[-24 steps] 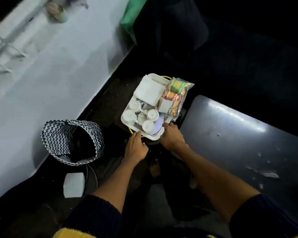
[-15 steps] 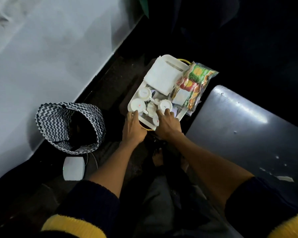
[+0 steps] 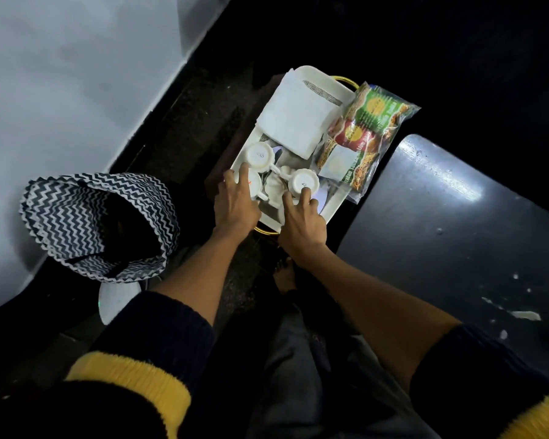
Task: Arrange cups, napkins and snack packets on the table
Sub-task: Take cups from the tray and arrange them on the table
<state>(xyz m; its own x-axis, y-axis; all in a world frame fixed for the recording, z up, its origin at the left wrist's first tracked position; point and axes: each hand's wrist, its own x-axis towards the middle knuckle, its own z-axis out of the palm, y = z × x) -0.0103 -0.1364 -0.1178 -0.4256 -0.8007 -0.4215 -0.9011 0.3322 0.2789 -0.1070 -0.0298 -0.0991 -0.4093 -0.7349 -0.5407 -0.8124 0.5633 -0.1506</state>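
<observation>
Dim floor-level scene, dark ground with a pale wall (image 3: 61,90) running along the left. We are looking down past our dark sleeves with yellow cuffs (image 3: 130,375) and bare forearms. Nearest on the right, a dark grey glossy tabletop (image 3: 457,232) is catching a light glare. On the left, a black-and-white zigzag fabric bag (image 3: 86,223) is standing open, with a small white rounded object (image 3: 116,301) partly under it.

We are reaching both hands into a white rectangular plastic tray (image 3: 332,207) sitting low beside the tabletop, with a thin yellow rim showing under its near and far edges. Our left hand (image 3: 235,204) is resting its straight fingers on an upturned white ceramic cup (image 3: 254,183) at the tray's near left. Our right hand (image 3: 301,223) is pressing fingertips (image 3: 305,193) on a second upturned white cup (image 3: 301,183) just beside it, not curling round it. The hands are lying close together, not touching. A third upturned white cup (image 3: 260,156) is sitting just beyond the left hand, handles of the cups bunching at the middle.

Farther in, a stack of white folded paper napkins (image 3: 298,118) is filling the tray's far half. A clear plastic bag of green, red and yellow snack packets (image 3: 362,134) is lying along the tray's right edge, overhanging it.
</observation>
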